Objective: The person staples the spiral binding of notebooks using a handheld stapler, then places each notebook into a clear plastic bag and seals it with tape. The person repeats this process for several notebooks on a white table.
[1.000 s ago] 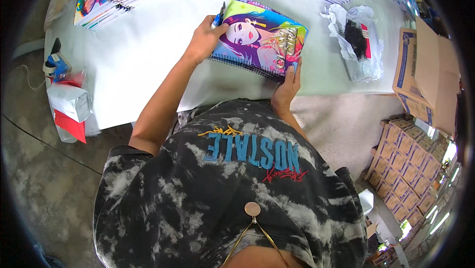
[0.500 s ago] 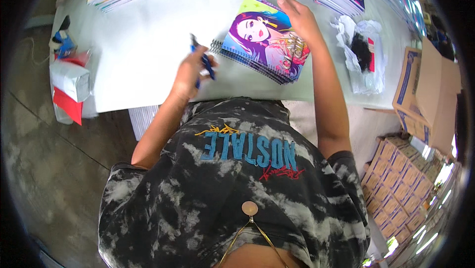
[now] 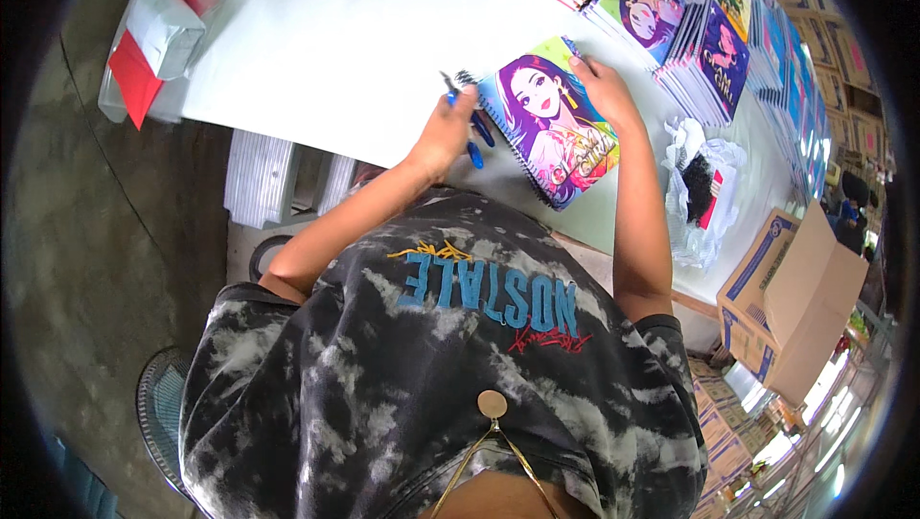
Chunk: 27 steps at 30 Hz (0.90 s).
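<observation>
My left hand [image 3: 443,138] is closed around blue-handled pliers [image 3: 476,155], their dark tip pointing away from me, beside the coil binding of some spiral notebooks [image 3: 551,116]. The notebooks lie at an angle on the white table, one on another. On the top cover is a drawn figure with long purple hair. At their far right edge my right hand [image 3: 611,95] grips with the thumb on top; its other fingers are partly hidden.
Stacks of similar notebooks [image 3: 652,21] line the table's far right. A crumpled plastic bag [image 3: 690,217] with something black inside sits at the right, near an open cardboard box [image 3: 771,299]. At the left are a white wrapped bundle [image 3: 165,35] and a red sheet [image 3: 134,83].
My view has swung to the right, so more notebook stacks and boxes show. The notebooks are turned more steeply, with my right hand still at their edge and the pliers still in my left.
</observation>
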Motion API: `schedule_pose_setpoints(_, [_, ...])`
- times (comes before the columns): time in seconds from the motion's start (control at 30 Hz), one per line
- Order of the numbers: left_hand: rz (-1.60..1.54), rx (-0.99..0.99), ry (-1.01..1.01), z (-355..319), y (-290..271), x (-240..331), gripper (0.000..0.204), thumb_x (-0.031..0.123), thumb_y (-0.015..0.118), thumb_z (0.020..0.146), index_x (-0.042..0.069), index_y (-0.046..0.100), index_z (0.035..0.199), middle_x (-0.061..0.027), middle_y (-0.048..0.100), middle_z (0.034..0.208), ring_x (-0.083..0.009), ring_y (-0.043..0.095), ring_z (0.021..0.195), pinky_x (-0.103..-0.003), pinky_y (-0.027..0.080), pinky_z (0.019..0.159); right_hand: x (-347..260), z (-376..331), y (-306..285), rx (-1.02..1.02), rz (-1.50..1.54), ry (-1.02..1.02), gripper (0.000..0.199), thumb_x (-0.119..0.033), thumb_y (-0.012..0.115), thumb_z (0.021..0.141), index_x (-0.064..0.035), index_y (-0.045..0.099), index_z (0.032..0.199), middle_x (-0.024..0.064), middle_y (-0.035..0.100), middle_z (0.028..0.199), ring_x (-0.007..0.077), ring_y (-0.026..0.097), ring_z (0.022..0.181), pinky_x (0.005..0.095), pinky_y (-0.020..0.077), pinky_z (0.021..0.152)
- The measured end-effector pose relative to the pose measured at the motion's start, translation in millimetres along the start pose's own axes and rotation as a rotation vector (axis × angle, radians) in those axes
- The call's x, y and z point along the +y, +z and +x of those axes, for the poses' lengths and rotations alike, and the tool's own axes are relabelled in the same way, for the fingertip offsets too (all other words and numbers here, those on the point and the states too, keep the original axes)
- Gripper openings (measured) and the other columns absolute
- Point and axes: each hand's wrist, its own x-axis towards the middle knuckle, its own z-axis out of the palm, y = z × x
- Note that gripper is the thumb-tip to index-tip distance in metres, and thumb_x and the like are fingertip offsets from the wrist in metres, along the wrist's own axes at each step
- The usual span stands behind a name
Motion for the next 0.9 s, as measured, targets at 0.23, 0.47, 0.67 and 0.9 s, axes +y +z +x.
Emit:
schedule_pose_setpoints(0.23, [-0.631,-0.071,-0.434,-51,-33,28,0.039,0.039,0.04,0.094,0.007,0.042,0.116,-0.0133,0.049,0.104,-0.0265,0.055,0.093,-0.057,0.045,0.08,-141,-45,51,-0.234,-0.473,-0.449,0.064,-0.041,0.064,0.076,-0.0051,0.049,0.126,0.0217,0.058,0.112,0.0316,0.053,0.11,0.0377,0.0348,0.1])
schedule_pose_setpoints(0.47, [-0.67,-0.326,-0.372,-45,-31,7,0.031,0.028,0.036,0.096,0.004,0.049,0.112,-0.0087,0.054,0.097,-0.0205,0.056,0.087,-0.041,0.049,0.076,-128,8,92,-0.299,-0.658,-0.421,0.032,-0.018,0.07,0.068,-0.0059,0.066,0.097,0.0153,0.066,0.089,0.0292,0.063,0.086,0.0377,0.0483,0.08])
schedule_pose_setpoints(0.67, [-0.534,-0.403,-0.419,-27,-18,2,0.047,0.043,0.026,0.096,0.005,0.048,0.113,-0.0084,0.056,0.099,-0.0214,0.058,0.094,-0.047,0.048,0.081,-137,23,84,-0.452,-0.583,-0.327,0.027,-0.019,0.072,0.064,-0.0066,0.069,0.088,0.0157,0.067,0.086,0.0296,0.064,0.081,0.0363,0.0508,0.073])
schedule_pose_setpoints(0.9, [-0.487,-0.438,-0.423,-12,-21,0,0.045,0.044,0.027,0.096,0.007,0.049,0.109,-0.0072,0.055,0.096,-0.0197,0.057,0.09,-0.044,0.048,0.079,-147,16,95,-0.308,-0.671,-0.313,0.027,-0.023,0.073,0.063,-0.0068,0.069,0.083,0.0139,0.067,0.081,0.0287,0.065,0.079,0.036,0.0513,0.072])
